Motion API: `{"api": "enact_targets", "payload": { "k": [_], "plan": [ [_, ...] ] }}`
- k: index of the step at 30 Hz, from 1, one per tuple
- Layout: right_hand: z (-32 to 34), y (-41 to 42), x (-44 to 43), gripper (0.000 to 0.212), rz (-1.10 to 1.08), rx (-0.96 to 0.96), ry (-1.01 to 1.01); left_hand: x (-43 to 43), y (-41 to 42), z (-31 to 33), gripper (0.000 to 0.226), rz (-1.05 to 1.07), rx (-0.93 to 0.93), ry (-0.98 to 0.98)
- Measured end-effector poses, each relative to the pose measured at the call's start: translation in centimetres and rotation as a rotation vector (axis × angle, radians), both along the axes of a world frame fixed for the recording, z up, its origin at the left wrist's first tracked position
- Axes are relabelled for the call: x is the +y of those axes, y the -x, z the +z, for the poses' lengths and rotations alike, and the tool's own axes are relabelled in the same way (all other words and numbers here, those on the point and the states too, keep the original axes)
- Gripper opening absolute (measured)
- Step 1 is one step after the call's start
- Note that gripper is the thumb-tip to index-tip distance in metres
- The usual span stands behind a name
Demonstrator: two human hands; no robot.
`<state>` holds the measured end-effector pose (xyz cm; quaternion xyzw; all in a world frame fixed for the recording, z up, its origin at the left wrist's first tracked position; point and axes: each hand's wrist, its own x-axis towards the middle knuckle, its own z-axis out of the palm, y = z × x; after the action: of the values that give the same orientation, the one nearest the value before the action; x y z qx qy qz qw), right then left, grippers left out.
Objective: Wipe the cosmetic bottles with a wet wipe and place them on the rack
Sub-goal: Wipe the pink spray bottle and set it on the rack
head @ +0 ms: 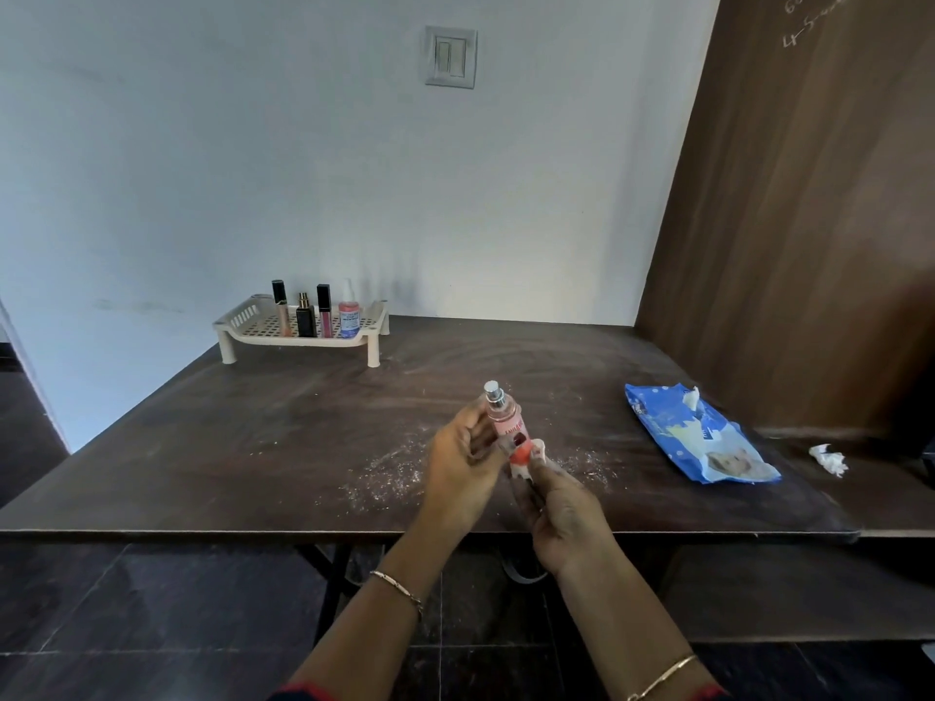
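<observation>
My left hand [460, 460] grips a pink spray bottle [506, 419] with a silver nozzle, tilted above the table's front middle. My right hand [561, 513] pinches a white wet wipe [531, 455] against the bottle's lower end. At the back left stands a cream plastic rack [243, 318] holding several cosmetic bottles: a beige tube [282, 308], a black perfume bottle [305, 318], a pink gloss tube [325, 311] and a pink spray bottle [349, 316].
A blue wet wipe pack [698, 437] lies at the right of the dark table [253, 447], a wipe poking from its top. A crumpled used wipe [830, 460] lies farther right. White dust specks cover the table front. A brown panel [809, 220] stands at the right.
</observation>
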<state>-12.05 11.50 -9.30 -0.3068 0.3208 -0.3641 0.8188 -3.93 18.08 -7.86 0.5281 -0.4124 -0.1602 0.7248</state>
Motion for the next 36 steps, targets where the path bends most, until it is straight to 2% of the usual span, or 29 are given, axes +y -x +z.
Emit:
{"api": "enact_targets", "payload": {
  "k": [4, 6, 8, 13, 16, 18, 21, 23, 26, 28, 30, 32, 34, 36],
  "plan": [
    [-0.1, -0.3, 0.1, 0.012, -0.076, 0.053, 0.000, 0.1, -0.3, 0.2, 0.042, 0.032, -0.021, -0.013],
    [0.2, -0.5, 0.5, 0.006, -0.047, 0.002, 0.012, 0.3, -0.1, 0.1, 0.042, 0.021, -0.006, -0.015],
    [0.4, -0.6, 0.8, 0.016, 0.010, 0.005, 0.049, 0.5, 0.1, -0.1, 0.044, 0.036, -0.027, -0.024],
    [0.4, 0.3, 1.1, 0.009, 0.058, 0.160, 0.163, 0.9, -0.1, -0.2, 0.047, 0.258, -0.390, -0.136],
    [1.5, 0.8, 0.7, 0.003, -0.032, 0.177, 0.284, 0.9, -0.9, 0.1, 0.042, 0.306, -0.387, -0.140],
    [2.6, 1.0, 0.0, 0.012, -0.168, 0.149, 0.410, 1.0, -1.4, 0.1, 0.039, 0.331, -0.415, -0.182],
    [3.7, 0.9, -0.8, 0.017, -0.377, 0.289, 0.768, 1.1, -1.5, 0.3, 0.032, 0.379, -0.473, -0.220],
    [4.2, 0.8, -0.9, 0.021, -0.493, 0.422, 1.199, 1.0, -1.2, 0.5, 0.023, 0.399, -0.462, -0.248],
    [3.7, 0.6, -0.6, 0.035, -0.453, 0.520, 1.855, 0.7, -0.9, 0.6, 0.021, 0.431, -0.431, -0.254],
    [3.0, 0.5, -0.4, 0.037, -0.456, 0.661, 2.056, 0.7, -0.9, 0.7, 0.019, 0.423, -0.389, -0.253],
    [2.4, 0.6, -0.6, 0.039, -0.477, 0.647, 2.062, 1.0, -0.7, 0.8, 0.013, 0.383, -0.335, -0.252],
    [2.2, 0.7, -0.7, 0.037, -0.464, 0.536, 1.967, 1.4, -0.6, 0.9, 0.012, 0.334, -0.266, -0.239],
    [2.5, 0.3, -0.7, 0.031, -0.414, 0.440, 1.699, 1.8, -0.5, 1.2, 0.012, 0.265, -0.162, -0.213],
    [3.2, -0.2, -0.6, 0.028, -0.272, 0.361, 1.314, 2.3, -0.5, 1.8, 0.014, 0.194, -0.138, -0.193]
  ]
}}
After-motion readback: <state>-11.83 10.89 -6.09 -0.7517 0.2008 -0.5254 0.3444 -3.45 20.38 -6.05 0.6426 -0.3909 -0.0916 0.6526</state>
